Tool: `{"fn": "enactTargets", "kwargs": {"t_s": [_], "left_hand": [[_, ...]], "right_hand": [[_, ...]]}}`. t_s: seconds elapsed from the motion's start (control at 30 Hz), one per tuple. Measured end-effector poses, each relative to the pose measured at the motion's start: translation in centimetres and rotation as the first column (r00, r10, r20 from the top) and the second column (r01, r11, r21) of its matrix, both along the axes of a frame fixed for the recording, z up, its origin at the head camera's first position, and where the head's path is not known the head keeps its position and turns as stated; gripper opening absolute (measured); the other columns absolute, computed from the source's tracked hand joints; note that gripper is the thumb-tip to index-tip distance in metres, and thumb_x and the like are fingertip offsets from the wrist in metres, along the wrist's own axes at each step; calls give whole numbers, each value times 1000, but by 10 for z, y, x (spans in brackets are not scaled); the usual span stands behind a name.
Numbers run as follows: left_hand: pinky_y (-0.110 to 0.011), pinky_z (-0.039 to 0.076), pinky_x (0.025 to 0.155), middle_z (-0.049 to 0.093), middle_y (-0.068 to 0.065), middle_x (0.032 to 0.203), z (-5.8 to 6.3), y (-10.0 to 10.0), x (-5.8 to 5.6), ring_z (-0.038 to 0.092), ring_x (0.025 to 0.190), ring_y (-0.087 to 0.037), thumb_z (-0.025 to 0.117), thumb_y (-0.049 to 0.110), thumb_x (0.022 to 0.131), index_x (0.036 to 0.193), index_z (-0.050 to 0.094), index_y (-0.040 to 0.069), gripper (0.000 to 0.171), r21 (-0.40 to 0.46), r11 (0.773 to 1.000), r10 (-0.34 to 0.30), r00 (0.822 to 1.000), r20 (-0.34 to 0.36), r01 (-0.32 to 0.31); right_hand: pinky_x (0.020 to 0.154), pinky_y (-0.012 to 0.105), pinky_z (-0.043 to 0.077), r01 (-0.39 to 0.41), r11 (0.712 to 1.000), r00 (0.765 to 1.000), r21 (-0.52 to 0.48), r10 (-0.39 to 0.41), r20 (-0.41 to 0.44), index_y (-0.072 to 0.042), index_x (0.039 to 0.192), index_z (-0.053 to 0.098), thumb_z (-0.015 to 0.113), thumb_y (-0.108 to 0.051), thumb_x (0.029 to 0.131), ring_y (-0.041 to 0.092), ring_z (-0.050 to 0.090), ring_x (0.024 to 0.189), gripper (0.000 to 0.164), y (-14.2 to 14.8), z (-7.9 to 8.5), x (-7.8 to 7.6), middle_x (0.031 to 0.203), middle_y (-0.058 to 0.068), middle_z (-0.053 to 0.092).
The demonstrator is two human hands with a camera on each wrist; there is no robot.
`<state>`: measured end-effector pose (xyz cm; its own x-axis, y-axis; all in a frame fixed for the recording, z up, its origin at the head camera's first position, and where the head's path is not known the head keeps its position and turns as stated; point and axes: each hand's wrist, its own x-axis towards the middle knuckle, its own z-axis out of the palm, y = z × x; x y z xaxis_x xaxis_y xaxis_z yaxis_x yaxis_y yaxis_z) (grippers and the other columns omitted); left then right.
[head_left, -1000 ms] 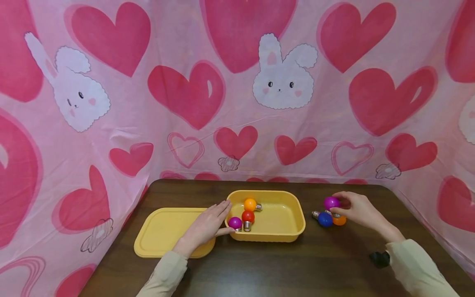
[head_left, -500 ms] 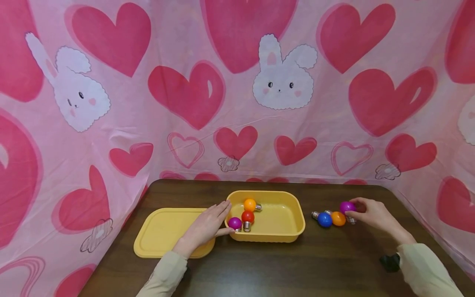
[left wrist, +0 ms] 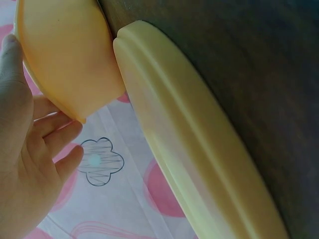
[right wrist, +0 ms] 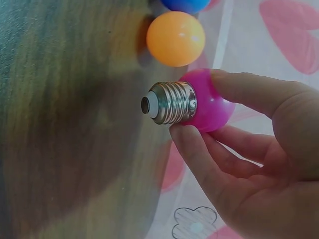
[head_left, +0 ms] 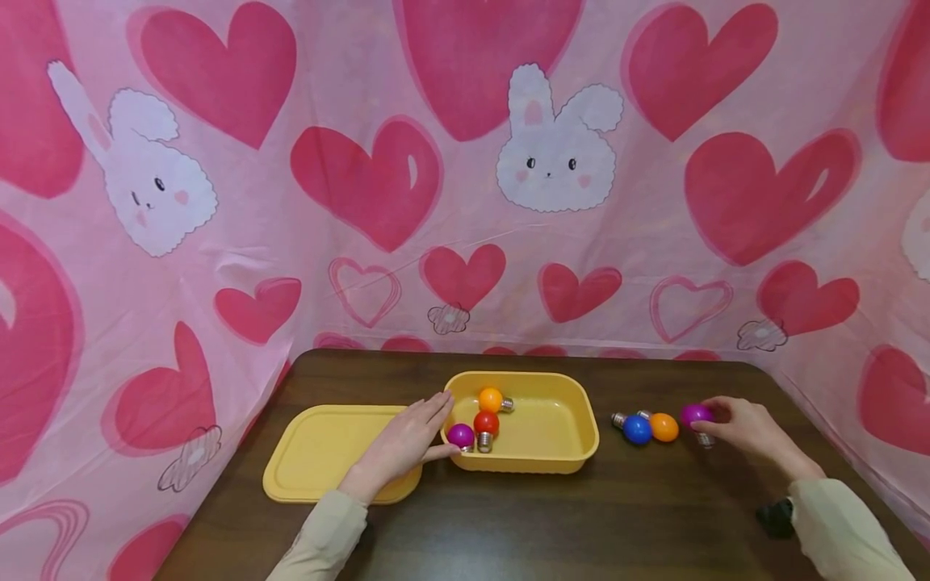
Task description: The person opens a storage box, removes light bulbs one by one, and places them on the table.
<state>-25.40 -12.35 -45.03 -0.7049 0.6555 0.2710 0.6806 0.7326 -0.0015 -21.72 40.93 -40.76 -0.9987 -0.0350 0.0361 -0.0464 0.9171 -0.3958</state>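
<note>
At the right of the desk, the right hand pinches a purple bulb in its fingers, likely light, stiff and fragile, best held by its globe; straight fingers of the left hand touch the box. Six bulbs: that one, a blue bulb and an orange bulb to its left, three bulbs in the box; one lid.
</note>
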Motion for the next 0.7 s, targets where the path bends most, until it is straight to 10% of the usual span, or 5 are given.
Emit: {"fn": "enactTargets", "kwargs": {"t_s": [0.7], "left_hand": [[-43,42,116,43,-10,157,1,3,0,45,144,-25,56,62,91,151,41,6,83,-11,1000,27,999,22,-27]], "right_hand": [[83,56,57,-2,1000,992,9,1,123,19,115,58,73,-41,87,33,62,86,67,7,-12,-16,101,30,66]]}}
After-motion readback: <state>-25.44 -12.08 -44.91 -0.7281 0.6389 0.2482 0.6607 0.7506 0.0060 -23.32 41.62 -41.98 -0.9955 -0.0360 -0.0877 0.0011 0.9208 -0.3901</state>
